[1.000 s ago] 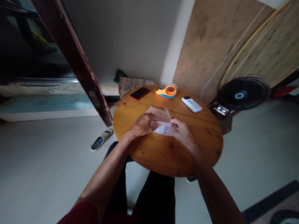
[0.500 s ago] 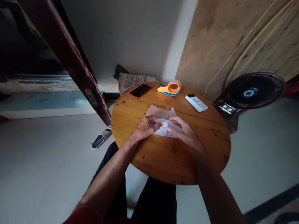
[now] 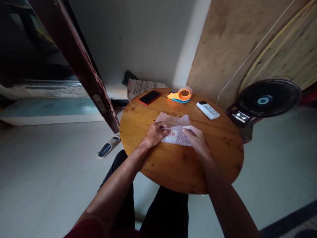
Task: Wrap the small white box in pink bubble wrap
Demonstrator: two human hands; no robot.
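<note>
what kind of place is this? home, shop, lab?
Most likely a room in a home. A phone and a remote control lie on a round wooden table, and a floor fan stands beside it. The left hand and right hand grip bubble wrap.

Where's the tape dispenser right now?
Head view: tape dispenser sits at the far edge of the table, red phone to its left, white remote to its right.

Clear bubbled wrap point(image 3: 177, 134), red-edged black phone point(image 3: 149, 97), orange-and-blue tape dispenser point(image 3: 180, 96), white remote point(image 3: 208, 110), knotty amber table point(image 3: 178, 162).
</note>
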